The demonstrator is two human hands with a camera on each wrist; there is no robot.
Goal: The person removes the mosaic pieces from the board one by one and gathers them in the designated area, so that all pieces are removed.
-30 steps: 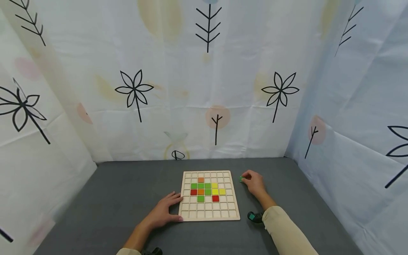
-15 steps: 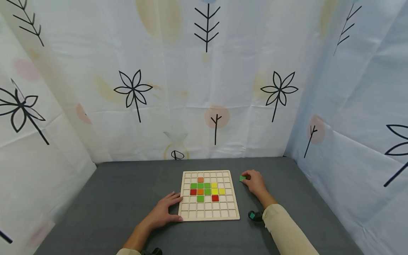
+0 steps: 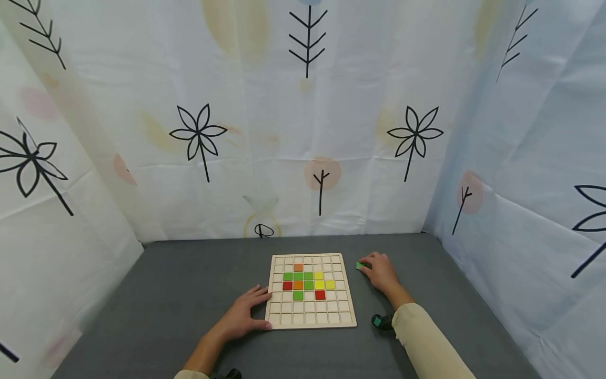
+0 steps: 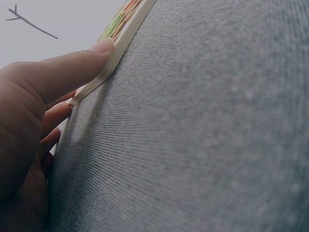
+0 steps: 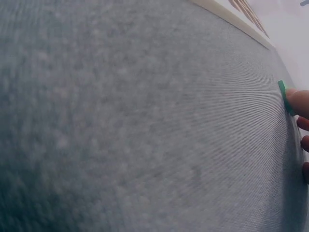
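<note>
In the head view a wooden grid board (image 3: 312,318) lies on the dark table, with green, yellow, orange and red square tiles in some of its cells. My left hand (image 3: 242,314) rests against the board's left side, fingers extended along the edge and thumb at the near corner. The left wrist view shows that thumb (image 4: 72,72) touching the board's rim (image 4: 126,41). To the right of the board, my right hand (image 3: 380,272) pinches a green square tile (image 3: 359,266) close to the tabletop. In the right wrist view the tile (image 5: 284,94) stands tilted beneath the thumb.
Grey cloth covers the table (image 3: 189,273). White fabric walls (image 3: 265,173) printed with leaves and flowers enclose the back and both sides. A dark wrist device (image 3: 381,321) sits beside the right sleeve (image 3: 426,342).
The green tile showed more of its face half a second ago than at one second ago, and is now tilted slightly back. The right hand shifted barely; the left hand and board stayed put.
</note>
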